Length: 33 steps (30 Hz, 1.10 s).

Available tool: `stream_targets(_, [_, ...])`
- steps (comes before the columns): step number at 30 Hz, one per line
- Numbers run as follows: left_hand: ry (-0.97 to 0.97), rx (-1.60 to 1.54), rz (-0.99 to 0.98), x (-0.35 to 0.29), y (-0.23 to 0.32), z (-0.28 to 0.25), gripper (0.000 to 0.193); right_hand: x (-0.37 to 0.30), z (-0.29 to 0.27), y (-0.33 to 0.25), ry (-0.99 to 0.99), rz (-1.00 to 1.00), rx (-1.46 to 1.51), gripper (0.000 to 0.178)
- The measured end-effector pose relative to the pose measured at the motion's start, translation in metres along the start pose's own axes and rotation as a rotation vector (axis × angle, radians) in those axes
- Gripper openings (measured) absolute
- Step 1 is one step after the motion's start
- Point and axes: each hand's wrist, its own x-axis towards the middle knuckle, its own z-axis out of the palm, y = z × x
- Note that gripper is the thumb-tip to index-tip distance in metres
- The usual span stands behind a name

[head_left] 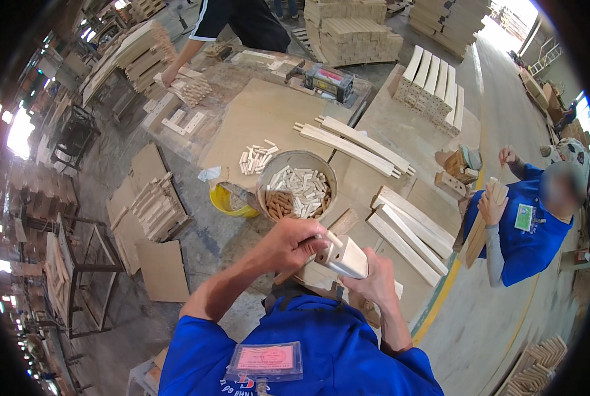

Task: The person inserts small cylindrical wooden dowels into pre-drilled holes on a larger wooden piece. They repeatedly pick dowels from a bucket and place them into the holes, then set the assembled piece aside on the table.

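Observation:
My left hand (291,247) is closed in a pinch on a pale wooden dowel (334,238). That dowel is at the drilled end of a light wooden part (349,259); whether it sits in a hole cannot be made out. Dark round holes show in this end face. My right hand (376,282) grips the same part from the right side. Just beyond my hands stands a round bucket (336,188) of pale and brown dowels. A browner piece of wood (343,222) shows behind the held part, partly hidden.
Loose dowels (256,157) lie left of the bucket, above a yellow bucket (232,201). Curved wooden parts with dowelled ends (354,146) and plain wooden bars (410,241) rest on the table. A co-worker (532,211) holds wood at the right; another person's arm (188,54) reaches over stacked pieces.

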Motion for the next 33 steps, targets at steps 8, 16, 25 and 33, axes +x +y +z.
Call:
stream_targets(8, [0.142,-0.108,-0.189,-0.009,-0.008,0.023,0.017,0.000,0.017,0.009,0.020,0.036,0.143,0.056])
stream_targets(16, [-0.036,-0.401,-0.283,0.026,-0.061,0.005,0.018,0.016,0.011,0.010,0.026,0.150,0.061,0.062])
stream_targets(25, [-0.280,0.847,-0.467,0.054,-0.224,0.007,0.021,0.027,-0.014,0.001,0.147,0.088,0.316,0.071])
stream_targets(33, [-0.029,0.329,-0.544,0.050,-0.164,-0.024,0.016,0.008,-0.013,0.002,0.171,0.154,0.444,0.071])
